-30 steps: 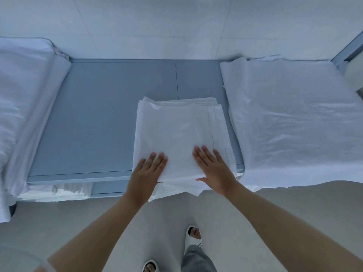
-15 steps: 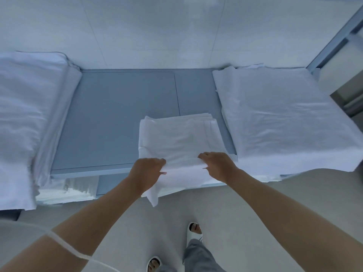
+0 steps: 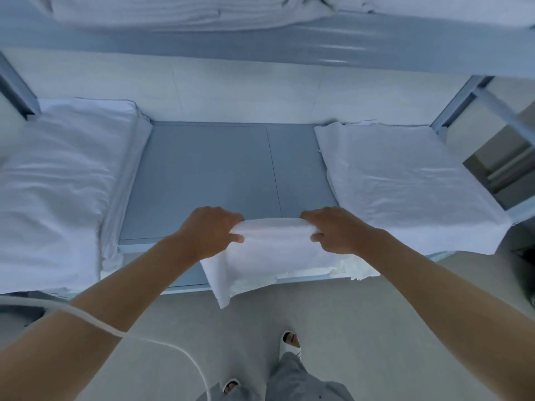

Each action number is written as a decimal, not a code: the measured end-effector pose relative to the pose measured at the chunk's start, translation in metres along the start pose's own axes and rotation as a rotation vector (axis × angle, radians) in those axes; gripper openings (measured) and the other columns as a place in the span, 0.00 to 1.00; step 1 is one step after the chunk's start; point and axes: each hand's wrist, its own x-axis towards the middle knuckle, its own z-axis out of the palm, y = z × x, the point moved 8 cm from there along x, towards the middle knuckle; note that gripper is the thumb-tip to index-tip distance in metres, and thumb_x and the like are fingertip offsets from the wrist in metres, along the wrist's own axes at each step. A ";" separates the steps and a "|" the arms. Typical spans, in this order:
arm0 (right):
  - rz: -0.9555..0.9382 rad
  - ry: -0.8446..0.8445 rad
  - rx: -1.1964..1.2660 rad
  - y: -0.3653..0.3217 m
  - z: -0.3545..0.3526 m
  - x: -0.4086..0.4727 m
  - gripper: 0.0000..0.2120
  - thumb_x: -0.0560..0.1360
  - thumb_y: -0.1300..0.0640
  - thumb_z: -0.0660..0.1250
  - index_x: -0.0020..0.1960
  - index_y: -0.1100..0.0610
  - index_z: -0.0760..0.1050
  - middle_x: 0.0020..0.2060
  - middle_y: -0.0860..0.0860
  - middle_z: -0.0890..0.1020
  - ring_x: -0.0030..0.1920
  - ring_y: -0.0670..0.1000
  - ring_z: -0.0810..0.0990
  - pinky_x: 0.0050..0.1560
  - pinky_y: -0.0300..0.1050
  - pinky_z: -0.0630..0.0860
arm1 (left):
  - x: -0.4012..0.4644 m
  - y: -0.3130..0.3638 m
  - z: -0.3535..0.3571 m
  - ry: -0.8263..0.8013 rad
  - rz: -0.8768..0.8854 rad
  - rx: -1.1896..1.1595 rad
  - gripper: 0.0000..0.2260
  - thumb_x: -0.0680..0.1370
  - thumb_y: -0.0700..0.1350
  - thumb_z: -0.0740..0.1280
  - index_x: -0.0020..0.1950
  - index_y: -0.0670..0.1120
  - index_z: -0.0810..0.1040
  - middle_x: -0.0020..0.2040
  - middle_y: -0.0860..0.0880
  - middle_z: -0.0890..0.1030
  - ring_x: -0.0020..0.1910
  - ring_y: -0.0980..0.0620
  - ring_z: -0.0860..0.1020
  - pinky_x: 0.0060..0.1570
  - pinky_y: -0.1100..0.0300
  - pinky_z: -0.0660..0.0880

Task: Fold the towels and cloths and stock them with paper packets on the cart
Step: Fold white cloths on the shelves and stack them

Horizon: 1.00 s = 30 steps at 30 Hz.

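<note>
Folded white cloth [image 3: 272,247] sits at the front edge of the cart's middle shelf [image 3: 208,175], roughly centre, with its near part hanging off the lip and one loose corner drooping toward the floor. Left hand [image 3: 210,231] grips its left end, fingers curled over the top fold, thumb at the front; right hand [image 3: 333,231] does the same on the right end. So both grips are closed on the cloth, bunching the top fold into a ridge between them. Can't tell if it's lifted clear of the shelf or only dragged to the edge; it looks at least partly supported. Under its right side a layered white edge [image 3: 351,270] pokes out past the shelf front; could be more cloth or paper packets, too soft to call. On the same shelf: a white folded stack [image 3: 58,180] at the left and another flat white stack [image 3: 405,180] at the right, both well apart from the held cloth, bare grey shelf between. Upper shelf [image 3: 260,50] crosses the top of the view with more white linen [image 3: 173,10] on it, blurred. Progress, as a judgement: two stacks stocked on this shelf, linen up top, one cloth folded and in hand awaiting placement. Remaining: set this one down squarely or on a stack, tidy the hanging corner. No clearly identifiable paper packets in view, so that part is unconfirmed.
</note>
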 end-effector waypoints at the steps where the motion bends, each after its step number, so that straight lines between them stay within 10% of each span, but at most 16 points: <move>1: 0.000 -0.018 0.006 -0.006 -0.006 -0.005 0.11 0.78 0.57 0.67 0.59 0.50 0.71 0.49 0.51 0.81 0.51 0.58 0.78 0.54 0.54 0.76 | -0.007 -0.001 -0.009 -0.013 -0.001 -0.033 0.14 0.79 0.63 0.66 0.59 0.57 0.78 0.49 0.52 0.83 0.51 0.46 0.81 0.48 0.55 0.72; 21: 0.006 -0.271 0.185 0.019 0.039 0.083 0.10 0.72 0.54 0.72 0.48 0.44 0.73 0.44 0.43 0.75 0.50 0.52 0.76 0.42 0.47 0.70 | 0.054 -0.051 0.059 -0.338 -0.029 -0.334 0.10 0.73 0.60 0.72 0.45 0.57 0.76 0.38 0.58 0.78 0.43 0.55 0.77 0.37 0.59 0.66; 30: 0.068 0.156 -0.114 0.091 -0.004 0.214 0.13 0.76 0.62 0.67 0.59 0.52 0.73 0.52 0.50 0.83 0.54 0.57 0.82 0.51 0.49 0.70 | 0.183 -0.102 0.040 0.018 -0.191 -0.021 0.15 0.80 0.60 0.67 0.56 0.49 0.73 0.54 0.45 0.83 0.54 0.41 0.81 0.44 0.54 0.66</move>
